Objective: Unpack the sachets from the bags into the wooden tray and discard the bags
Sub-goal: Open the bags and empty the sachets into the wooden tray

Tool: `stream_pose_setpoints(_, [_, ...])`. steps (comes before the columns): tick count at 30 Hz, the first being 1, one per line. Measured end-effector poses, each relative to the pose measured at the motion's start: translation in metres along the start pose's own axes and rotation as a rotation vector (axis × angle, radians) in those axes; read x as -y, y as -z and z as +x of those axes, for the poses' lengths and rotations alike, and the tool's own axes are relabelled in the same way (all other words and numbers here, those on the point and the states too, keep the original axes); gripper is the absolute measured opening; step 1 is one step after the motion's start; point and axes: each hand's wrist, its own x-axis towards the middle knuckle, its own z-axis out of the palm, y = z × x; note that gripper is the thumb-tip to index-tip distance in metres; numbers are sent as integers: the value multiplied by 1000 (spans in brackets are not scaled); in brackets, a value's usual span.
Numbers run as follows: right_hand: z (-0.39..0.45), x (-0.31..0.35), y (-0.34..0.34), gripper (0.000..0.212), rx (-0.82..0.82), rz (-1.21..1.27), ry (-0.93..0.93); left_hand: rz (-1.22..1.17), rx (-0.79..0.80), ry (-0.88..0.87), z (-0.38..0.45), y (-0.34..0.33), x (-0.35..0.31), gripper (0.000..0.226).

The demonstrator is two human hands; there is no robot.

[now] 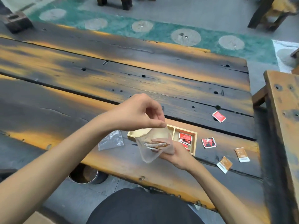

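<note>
My left hand (139, 112) pinches the top edge of a clear plastic bag (149, 152) and holds it up over the wooden tray (195, 143). My right hand (176, 155) is inside the bag from below, gripping brown sachets (156, 145). The tray's right compartment holds several red sachets (185, 139). Its left compartment is mostly hidden behind the bag. Loose on the table lie two red sachets (209, 142), (218, 116) and two brown sachets (224, 164), (241, 154). An empty clear bag (111, 140) lies left of the tray.
The dark and orange plank table (113, 78) stretches away ahead. A round metal bin (85, 174) stands on the floor under its near edge. A wooden bench (284, 118) runs along the right. A cardboard corner (38, 218) shows bottom left.
</note>
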Motion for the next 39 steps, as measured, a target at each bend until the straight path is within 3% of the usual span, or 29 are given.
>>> stream_pose_setpoints(3, [-3,8,-6,32,-57,177,-36,-217,-106,61,4,4,21,20])
stream_pose_setpoints(5, [-4,14,-5,23,-83,264,-54,-233,-240,97,5,-1,42,29])
stream_pose_setpoints(7, [-8,17,-2,22,-103,307,-72,-292,-273,166,4,-11,65,29])
stream_pose_setpoints(10, [-10,18,3,31,-137,325,-123,-492,-147,273,-1,-33,99,29])
stream_pose_setpoints(12, [-11,18,4,38,-150,336,-166,-639,-24,284,-7,-52,117,43])
stream_pose_setpoints(15, [-10,19,2,41,-153,363,-210,-712,83,267,-14,-82,124,46])
stream_pose_setpoints(22, [-13,14,-6,33,-77,523,-376,-892,0,464,-9,-136,136,39])
stream_pose_setpoints(28, [-16,-7,-18,30,-212,784,-658,-978,60,626,-11,-146,143,32])
stream_pose_setpoints(32, [-18,-14,-23,32,-189,799,-768,-1018,89,787,-8,-155,149,34])
stream_pose_setpoints(39, [-14,-13,-19,31,-162,1055,-903,-1131,54,935,-3,-160,150,32])
